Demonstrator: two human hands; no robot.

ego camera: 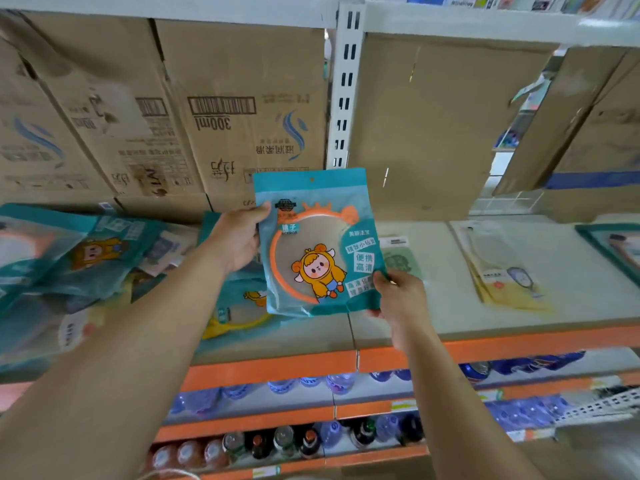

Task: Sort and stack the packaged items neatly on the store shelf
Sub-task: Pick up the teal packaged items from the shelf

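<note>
Head view: one teal mirror pack (pixel 317 244), flat pouch with hang hole at top, held upright in the air above the shelf (pixel 450 327) front edge, between a loose heap of like packs (pixel 86 258) at left and pale packs (pixel 502 268) lying flat at right. Left hand (pixel 239 237) pinches its upper left edge, right hand (pixel 398 296) pinches its lower right corner. Judged light, stiff where the mirror lies, slippery film, breakable inside; best held by the edges, laid flat.
</note>
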